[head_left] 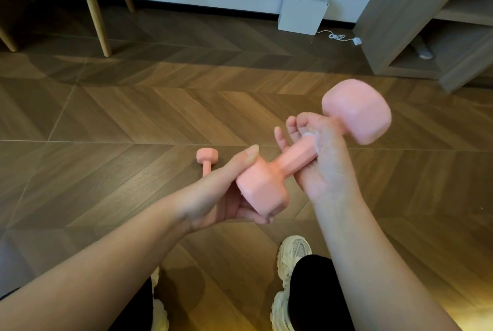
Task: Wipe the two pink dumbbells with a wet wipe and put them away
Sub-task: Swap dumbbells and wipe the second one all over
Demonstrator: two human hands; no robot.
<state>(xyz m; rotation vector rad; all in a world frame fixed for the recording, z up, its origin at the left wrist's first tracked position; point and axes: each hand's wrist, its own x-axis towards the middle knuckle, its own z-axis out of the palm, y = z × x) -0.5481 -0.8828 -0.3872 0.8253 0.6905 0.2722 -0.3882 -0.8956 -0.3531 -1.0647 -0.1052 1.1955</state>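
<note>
A wood floor (106,117) was spread below, with a grey shelf unit (400,23) at 2 o'clock. 1 pink dumbbell (293,158) was held slanted from 7 to 1 o'clock. Its near head was gripped by the left hand (213,197), its handle clasped by the right hand (325,168). The 2nd dumbbell (206,160) was seen on the floor at 9 o'clock of the 1st. A white wet wipe (310,135) was pinned against the handle by the right hand.

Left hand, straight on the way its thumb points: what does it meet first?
Probably the right hand, which grips the dumbbell handle with the wipe, just past the left hand; depth is hard to judge from one view.
</note>
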